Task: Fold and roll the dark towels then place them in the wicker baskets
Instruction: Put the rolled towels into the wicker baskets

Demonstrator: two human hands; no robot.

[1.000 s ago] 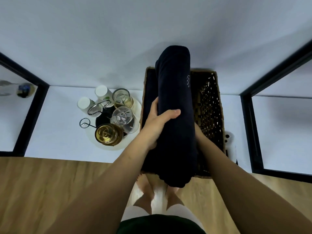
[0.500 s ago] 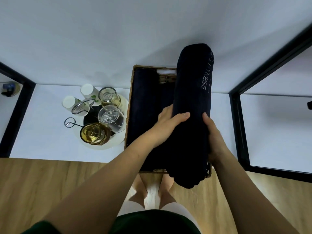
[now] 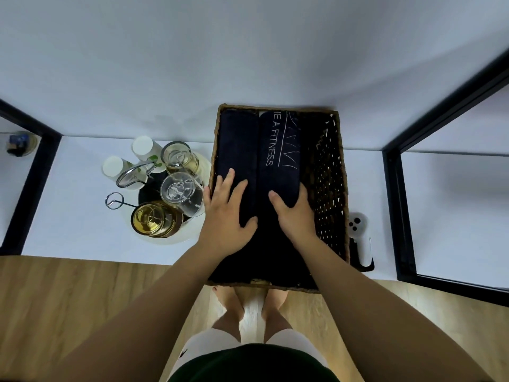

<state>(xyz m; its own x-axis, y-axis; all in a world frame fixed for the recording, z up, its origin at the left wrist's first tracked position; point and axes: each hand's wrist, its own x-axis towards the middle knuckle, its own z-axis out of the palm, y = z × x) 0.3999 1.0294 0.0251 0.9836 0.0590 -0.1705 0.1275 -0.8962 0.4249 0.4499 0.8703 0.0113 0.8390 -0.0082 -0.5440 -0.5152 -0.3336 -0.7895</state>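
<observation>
In the basket (image 3: 343, 161) two rolls lie side by side; the left hand (image 3: 227, 213) rests flat, fingers straight, on the plain towel (image 3: 237, 139); the right hand (image 3: 294, 213) grasps the lettered towel (image 3: 278, 139); the free space beside it suggests more rolls are still to come.

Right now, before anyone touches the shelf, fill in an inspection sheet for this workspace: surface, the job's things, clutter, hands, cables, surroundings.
Surface: white shelf, carrying everything below.
Job's things: wicker basket holds two rolled dark towels side by side, a plain towel on the left and a lettered towel beside it; the basket's right part shows bare weave.
Clutter: round tray with glass jars and white-capped bottles left of the basket; white device right of it.
Hands: left hand rests flat on the plain towel; right hand grips the lettered towel.
Cables: nothing seen.
Surroundings: white wall, black frame posts, wooden floor.
</observation>
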